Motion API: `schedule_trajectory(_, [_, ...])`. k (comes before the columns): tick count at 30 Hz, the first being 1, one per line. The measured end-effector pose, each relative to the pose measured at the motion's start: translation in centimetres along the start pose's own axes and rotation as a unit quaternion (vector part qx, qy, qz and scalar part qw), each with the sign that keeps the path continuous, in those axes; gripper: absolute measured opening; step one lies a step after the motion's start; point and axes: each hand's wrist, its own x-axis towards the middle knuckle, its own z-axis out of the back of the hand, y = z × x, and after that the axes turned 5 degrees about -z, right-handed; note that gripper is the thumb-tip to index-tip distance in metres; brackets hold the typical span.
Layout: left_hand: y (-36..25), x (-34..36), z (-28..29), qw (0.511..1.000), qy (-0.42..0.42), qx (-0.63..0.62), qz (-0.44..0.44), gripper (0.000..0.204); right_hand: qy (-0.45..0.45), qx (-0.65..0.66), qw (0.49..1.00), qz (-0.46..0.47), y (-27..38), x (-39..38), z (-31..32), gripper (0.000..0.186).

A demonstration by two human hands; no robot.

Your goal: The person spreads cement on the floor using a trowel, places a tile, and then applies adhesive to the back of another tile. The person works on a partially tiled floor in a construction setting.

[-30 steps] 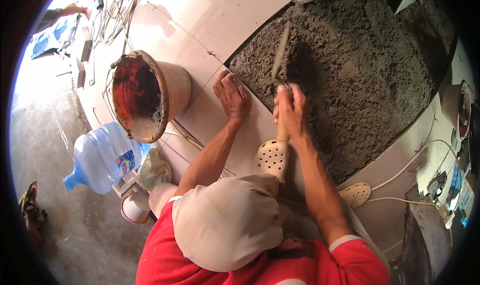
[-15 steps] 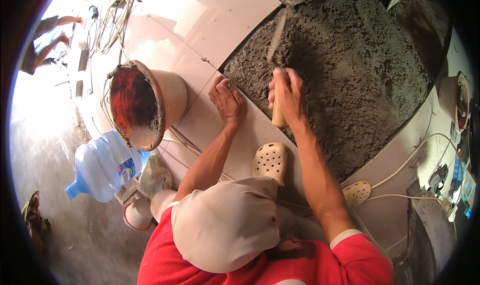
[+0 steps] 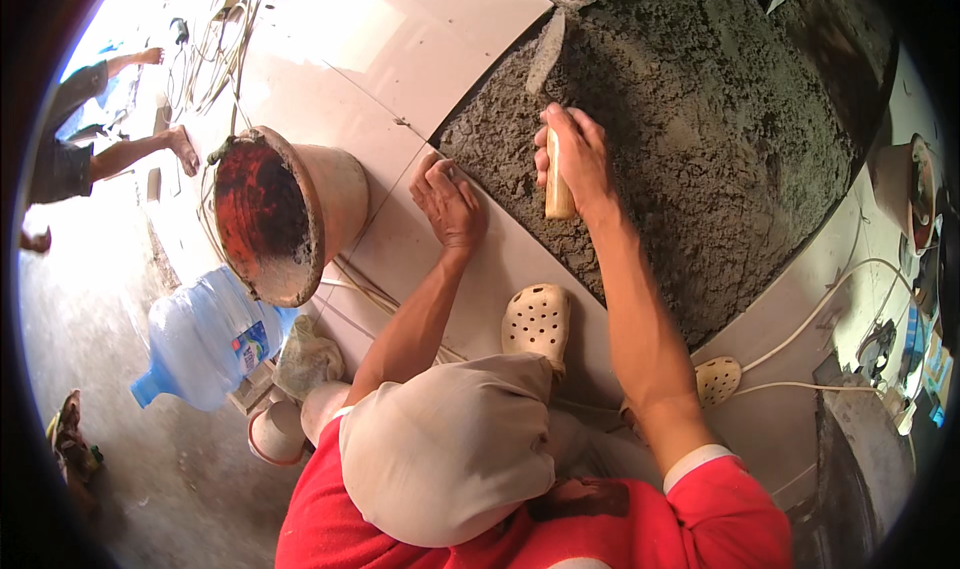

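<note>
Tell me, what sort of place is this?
Probably a building site or a room being renovated: grey, mortar-like mix covers a patch beside pale floor tiles, the person's right hand grips a trowel over it, and a grimy bucket is nearby.

The trowel handle is smooth, pale wood; the trowel blade looks like metal, dulled with grey. The mortar is rough, crumbly and matt. Pale floor tiles shine, smooth and glossy. The water jug is clear bluish plastic. The bucket has a matt wall and a crusted rim. The perforated clog looks matt and moulded, the cap soft cloth.
</note>
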Motion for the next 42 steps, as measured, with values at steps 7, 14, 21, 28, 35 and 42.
schedule_trajectory(7, [-0.1, 0.0, 0.2, 0.999, -0.009, -0.030, -0.003, 0.029, -0.125, -0.014, 0.991, -0.053, -1.2, -3.7, 2.3, 0.035])
schedule_trajectory(14, [0.2, 0.2, 0.0, 1.000, -0.006, 0.009, -0.026, 0.027, -0.012, -0.125, 0.991, -0.039, -2.0, -3.5, 4.9, 0.032])
schedule_trajectory(21, [0.0, 0.0, 0.2, 1.000, -0.011, -0.005, -0.020, 0.031, -0.094, -0.138, 0.986, -0.006, 0.4, -6.6, 12.0, 0.035])
schedule_trajectory(28, [0.0, 0.2, 0.2, 1.000, 0.001, 0.003, -0.010, 0.034, 0.108, -0.263, 0.955, -0.083, -3.3, -6.2, 8.4, 0.034])
schedule_trajectory(35, [0.5, -0.1, -0.2, 0.999, -0.004, -0.023, -0.024, 0.034, 0.032, -0.300, 0.949, -0.092, -1.3, -8.0, 13.7, 0.035])
schedule_trajectory(42, [0.5, 0.0, -0.4, 1.000, 0.000, -0.016, -0.012, 0.034, 0.191, -0.308, 0.924, -0.122, -3.8, -7.1, 10.3, 0.035])
